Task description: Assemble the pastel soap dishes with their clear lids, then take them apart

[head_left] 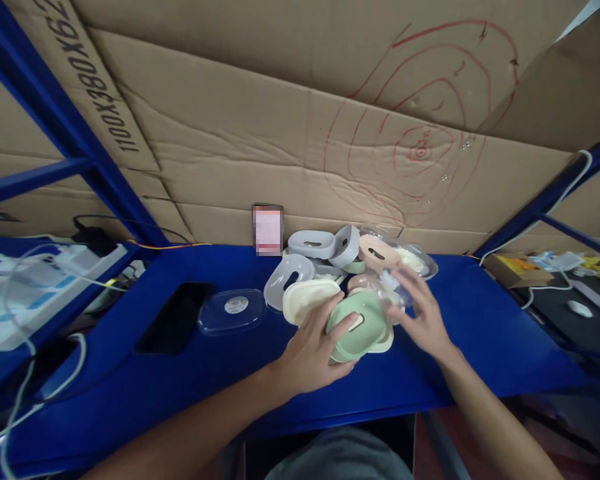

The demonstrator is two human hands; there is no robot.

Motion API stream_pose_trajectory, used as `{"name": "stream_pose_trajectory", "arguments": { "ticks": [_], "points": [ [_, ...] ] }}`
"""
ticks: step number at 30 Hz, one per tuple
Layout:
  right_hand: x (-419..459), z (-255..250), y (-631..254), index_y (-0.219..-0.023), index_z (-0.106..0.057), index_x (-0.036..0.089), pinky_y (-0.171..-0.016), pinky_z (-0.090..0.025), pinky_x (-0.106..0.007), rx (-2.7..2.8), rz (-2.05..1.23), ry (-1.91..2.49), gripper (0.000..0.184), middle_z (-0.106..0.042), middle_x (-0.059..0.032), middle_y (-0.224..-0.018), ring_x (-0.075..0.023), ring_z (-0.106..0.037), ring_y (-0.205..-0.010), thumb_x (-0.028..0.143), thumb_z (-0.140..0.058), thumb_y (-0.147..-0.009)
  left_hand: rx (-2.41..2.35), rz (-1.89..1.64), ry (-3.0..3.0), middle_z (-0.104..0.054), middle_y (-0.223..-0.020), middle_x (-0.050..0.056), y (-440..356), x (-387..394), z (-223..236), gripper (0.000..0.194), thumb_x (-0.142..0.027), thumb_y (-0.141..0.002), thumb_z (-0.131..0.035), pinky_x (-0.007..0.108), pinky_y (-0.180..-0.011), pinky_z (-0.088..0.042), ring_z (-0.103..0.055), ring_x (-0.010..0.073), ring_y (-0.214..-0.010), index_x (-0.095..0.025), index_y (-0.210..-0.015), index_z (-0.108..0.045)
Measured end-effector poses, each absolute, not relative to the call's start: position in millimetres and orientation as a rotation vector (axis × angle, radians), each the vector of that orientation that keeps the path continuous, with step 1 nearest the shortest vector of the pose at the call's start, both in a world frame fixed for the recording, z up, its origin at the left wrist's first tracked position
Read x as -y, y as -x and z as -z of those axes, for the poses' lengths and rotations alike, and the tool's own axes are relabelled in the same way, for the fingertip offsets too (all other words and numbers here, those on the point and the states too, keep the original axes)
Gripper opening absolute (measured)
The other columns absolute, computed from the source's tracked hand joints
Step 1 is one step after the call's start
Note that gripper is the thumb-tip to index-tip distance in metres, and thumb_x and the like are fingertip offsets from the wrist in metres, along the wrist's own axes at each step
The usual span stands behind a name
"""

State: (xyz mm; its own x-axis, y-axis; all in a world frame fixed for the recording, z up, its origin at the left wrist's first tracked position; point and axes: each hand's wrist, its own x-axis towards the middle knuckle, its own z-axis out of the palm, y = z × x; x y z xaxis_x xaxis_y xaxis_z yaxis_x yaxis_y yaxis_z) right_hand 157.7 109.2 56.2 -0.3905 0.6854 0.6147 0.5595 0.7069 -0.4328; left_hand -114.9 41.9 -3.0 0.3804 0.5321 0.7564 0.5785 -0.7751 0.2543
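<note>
My left hand (314,353) grips a pale green, rounded plastic box (363,337) with an oval slot in its top. The thumb lies across the top and the fingers hold its left and lower sides. Just right of the box, my right hand (423,317) is raised with its fingers apart, near clear plastic pieces (391,279) in the pile. A cream plastic piece (307,300) lies behind my left hand. Farther back are grey slotted covers (310,245), a peach slotted cover (380,253) and a lavender slotted cover (285,280).
A clear lid (233,312) with a round sticker lies left of the pile, beside a black phone-like slab (175,319). A device with a lit screen (268,230) leans on the cardboard wall (220,133). Power strips and cables (55,293) crowd the blue table's (190,387) left side.
</note>
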Motion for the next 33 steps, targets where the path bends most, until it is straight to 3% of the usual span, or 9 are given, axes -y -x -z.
{"name": "stream_pose_trajectory", "arguments": {
  "ticks": [4, 9, 11, 14, 17, 21, 27, 30, 33],
  "points": [
    [-176.1, -101.3, -126.1, -0.148, -0.063, 0.028, -0.126, -0.033, -0.066, 2.107, 0.253, 1.037, 0.059, -0.042, -0.0149, -0.167, -0.04, -0.038, -0.156, 0.056, -0.07, -0.097, 1.065, 1.349, 2.555, -0.049, -0.154, 0.021, 116.1, -42.7, -1.2, 0.057, -0.031, -0.085, -0.082, 0.055, -0.113, -0.053, -0.053, 0.0392, -0.145, -0.022, -0.135, -0.056],
    [-218.6, -132.5, -90.0, -0.145, -0.065, 0.019, -0.125, -0.023, -0.074, 2.278, 0.31, 1.148, 0.052, -0.038, -0.0196, -0.17, -0.0486, -0.022, -0.161, 0.039, -0.072, -0.098, 1.068, 1.417, 2.529, -0.049, -0.153, 0.024, 116.6, -46.3, -1.9, 0.045, -0.032, -0.084, -0.082, 0.054, -0.113, -0.054, -0.054, 0.0395, -0.144, -0.019, -0.118, -0.056],
    [-194.0, -129.4, -93.1, -0.147, -0.064, 0.02, -0.127, -0.025, -0.07, 2.295, 0.225, 1.022, 0.048, -0.043, -0.0177, -0.168, -0.0436, -0.027, -0.161, 0.039, -0.065, -0.103, 1.09, 1.461, 2.522, -0.046, -0.155, 0.025, 117.1, -47.6, -0.7, 0.046, -0.031, -0.085, -0.081, 0.058, -0.114, -0.052, -0.05, 0.04, -0.148, -0.019, -0.12, -0.052],
    [-132.5, -112.0, -113.3, -0.149, -0.061, 0.028, -0.126, -0.039, -0.055, 2.55, -0.145, 0.666, 0.044, -0.062, -0.0098, -0.154, -0.0302, -0.051, -0.149, 0.043, -0.058, -0.108, 1.086, 1.611, 2.52, -0.037, -0.161, 0.027, 117.9, -49.1, 0.9, 0.056, -0.026, -0.087, -0.08, 0.061, -0.117, -0.049, -0.042, 0.0398, -0.155, -0.02, -0.13, -0.044],
    [-84.3, -89.4, -133.2, -0.158, -0.052, 0.031, -0.126, -0.04, -0.053, 2.72, -0.319, 0.618, 0.055, -0.065, -0.0093, -0.152, -0.0265, -0.058, -0.144, 0.044, -0.063, -0.106, 1.027, 1.736, 2.509, -0.028, -0.166, 0.027, 117.8, -48.9, 2.1, 0.067, -0.023, -0.087, -0.081, 0.063, -0.116, -0.048, -0.037, 0.0407, -0.158, -0.023, -0.139, -0.038],
    [-75.2, -71.0, -142.5, -0.15, -0.06, 0.03, -0.119, -0.046, -0.048, 2.651, -0.221, 0.604, 0.041, -0.072, -0.0082, -0.141, -0.0227, -0.065, -0.135, 0.028, -0.055, -0.11, 0.999, 1.698, 2.562, -0.02, -0.171, 0.028, 114.9, -46.0, 2.4, 0.073, -0.018, -0.085, -0.08, 0.06, -0.118, -0.048, -0.034, 0.0407, -0.16, -0.022, -0.143, -0.036],
    [-93.1, -69.1, -148.9, -0.138, -0.064, 0.026, -0.115, -0.044, -0.048, 2.489, -0.048, 0.596, 0.03, -0.077, -0.0071, -0.125, -0.0223, -0.071, -0.121, 0.025, -0.055, -0.109, 1.053, 1.558, 2.561, -0.005, -0.177, 0.027, 111.6, -47.8, 2.4, 0.08, -0.008, -0.086, -0.073, 0.062, -0.119, -0.046, -0.019, 0.0414, -0.165, -0.023, -0.152, -0.03],
    [-105.6, -72.2, -153.2, -0.131, -0.065, 0.026, -0.112, -0.043, -0.048, 2.348, 0.147, 0.634, 0.025, -0.078, -0.006, -0.118, -0.0237, -0.071, -0.114, 0.023, -0.054, -0.109, 1.089, 1.494, 2.501, -0.007, -0.176, 0.027, 113.1, -50.3, 4.4, 0.077, -0.006, -0.09, -0.067, 0.059, -0.118, -0.048, -0.026, 0.0389, -0.163, -0.021, -0.156, -0.03],
    [-138.1, -86.2, -148.6, -0.126, -0.068, 0.026, -0.11, -0.042, -0.047, 2.176, 0.323, 0.735, 0.022, -0.077, -0.0063, -0.115, -0.0258, -0.07, -0.113, 0.026, -0.053, -0.109, 1.175, 1.308, 2.483, -0.027, -0.172, 0.024, 115.4, -50.4, 3.9, 0.062, -0.011, -0.092, -0.066, 0.058, -0.115, -0.049, -0.043, 0.0387, -0.154, -0.022, -0.15, -0.047]
  ]
}}
